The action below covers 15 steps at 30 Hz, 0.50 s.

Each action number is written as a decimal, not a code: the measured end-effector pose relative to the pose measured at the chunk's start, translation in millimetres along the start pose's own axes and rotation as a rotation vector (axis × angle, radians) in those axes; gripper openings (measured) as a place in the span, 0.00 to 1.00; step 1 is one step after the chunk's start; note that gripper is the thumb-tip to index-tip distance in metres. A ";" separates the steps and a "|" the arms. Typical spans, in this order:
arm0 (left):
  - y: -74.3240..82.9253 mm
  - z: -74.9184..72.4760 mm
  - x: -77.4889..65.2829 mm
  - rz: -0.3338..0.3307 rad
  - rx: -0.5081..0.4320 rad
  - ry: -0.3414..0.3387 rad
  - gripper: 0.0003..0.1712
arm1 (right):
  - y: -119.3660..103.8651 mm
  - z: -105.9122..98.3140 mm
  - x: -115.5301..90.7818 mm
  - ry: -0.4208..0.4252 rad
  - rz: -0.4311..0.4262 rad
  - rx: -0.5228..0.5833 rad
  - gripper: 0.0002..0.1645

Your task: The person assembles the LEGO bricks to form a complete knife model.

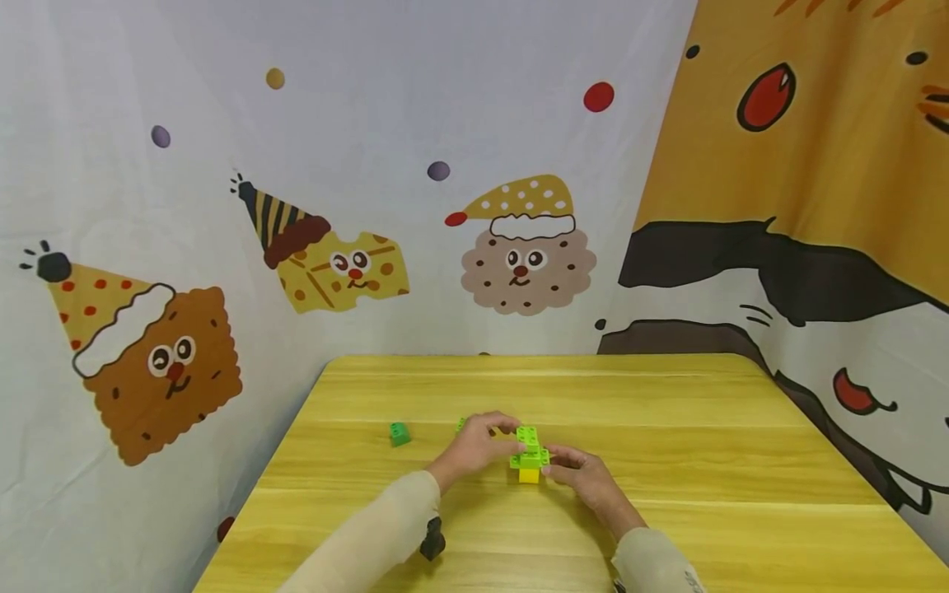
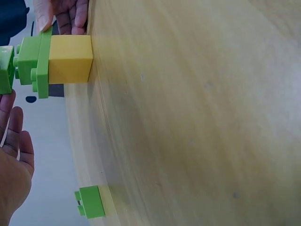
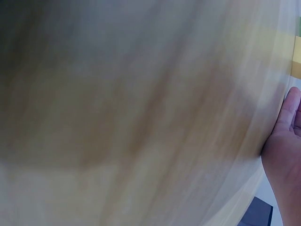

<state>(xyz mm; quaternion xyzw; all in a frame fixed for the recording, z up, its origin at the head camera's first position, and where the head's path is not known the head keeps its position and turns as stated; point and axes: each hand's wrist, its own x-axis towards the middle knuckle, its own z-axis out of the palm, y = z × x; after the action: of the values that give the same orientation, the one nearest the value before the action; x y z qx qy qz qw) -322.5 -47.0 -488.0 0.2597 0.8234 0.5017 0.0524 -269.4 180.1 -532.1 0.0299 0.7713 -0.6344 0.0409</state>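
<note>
A small stack stands on the table: a yellow brick (image 1: 529, 475) at the bottom, a wider flat light green piece (image 2: 43, 66) on it, and a light green brick (image 2: 29, 54) above that. My left hand (image 1: 482, 446) pinches another light green brick (image 2: 6, 70) just over the stack; a narrow gap shows between them in the left wrist view. From the right, my right hand (image 1: 589, 478) grips the flat green piece at its edge. In the right wrist view, only part of the yellow brick (image 3: 296, 56) shows beyond the right hand (image 3: 284, 146).
A darker green brick (image 1: 399, 434) lies on the wooden table (image 1: 356, 403), left of the hands. Another light green brick (image 1: 461, 423) is partly hidden behind the left hand. A cloth with cartoon prints (image 1: 437, 107) hangs behind the table.
</note>
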 end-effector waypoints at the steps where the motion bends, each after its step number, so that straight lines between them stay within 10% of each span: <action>1: -0.1 0.7 -0.1 0.000 0.002 -0.002 0.18 | -0.1 0.0 0.0 -0.001 0.000 -0.002 0.26; 15: -0.1 6.0 -0.1 -0.010 0.051 -0.018 0.19 | 1.5 1.0 1.2 0.009 0.009 -0.011 0.27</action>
<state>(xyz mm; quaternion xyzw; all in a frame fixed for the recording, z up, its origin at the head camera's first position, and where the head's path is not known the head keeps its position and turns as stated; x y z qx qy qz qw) -320.4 -42.3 -491.1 0.2613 0.8367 0.4780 0.0560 -270.5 179.4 -533.9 0.0360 0.7749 -0.6297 0.0404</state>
